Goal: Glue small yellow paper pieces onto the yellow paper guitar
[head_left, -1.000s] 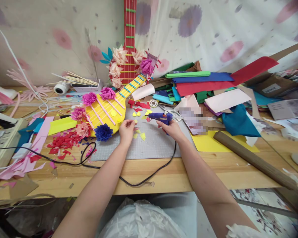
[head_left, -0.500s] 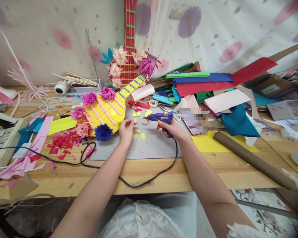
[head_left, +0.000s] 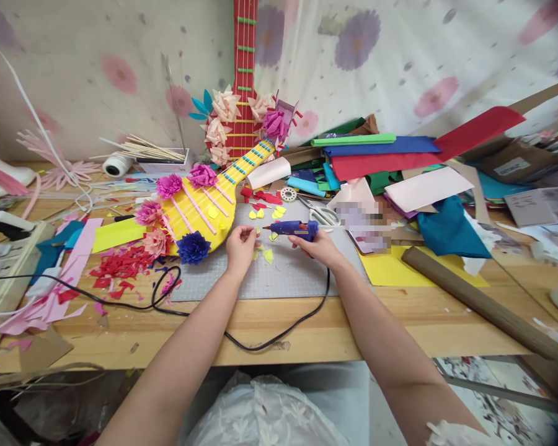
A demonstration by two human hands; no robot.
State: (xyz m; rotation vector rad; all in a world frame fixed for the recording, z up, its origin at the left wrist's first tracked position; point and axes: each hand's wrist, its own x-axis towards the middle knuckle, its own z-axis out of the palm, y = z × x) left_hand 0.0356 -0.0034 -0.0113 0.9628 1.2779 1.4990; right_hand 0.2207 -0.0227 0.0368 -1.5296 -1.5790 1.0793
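My right hand [head_left: 319,248] is wrapped round a blue glue gun [head_left: 302,230], its nozzle pointing left and a glue stick jutting from the back. Just left of the nozzle, my left hand [head_left: 240,249] is closed in a pinch on a small yellow paper petal [head_left: 258,232], mostly hidden by the fingertips. More yellow paper petals [head_left: 268,255] lie on the grey cutting mat [head_left: 288,285] beneath. Beside my left hand rests a yellow paper lute [head_left: 199,217] with strings and paper flowers; a dark blue flower [head_left: 193,248] sits at its lower end.
A red stringed instrument [head_left: 245,80] stands against the curtain. Scissors [head_left: 325,215], a tape roll [head_left: 288,194] and a phone [head_left: 363,238] lie behind the mat. Coloured paper [head_left: 381,164] is heaped at right, with a brown roll [head_left: 474,297] in front. The black cord [head_left: 279,342] loops along the table edge.
The glue gun has tilted to lie more level, its nozzle shifting slightly left and down towards my left hand. My left hand has moved slightly right, still pinching.
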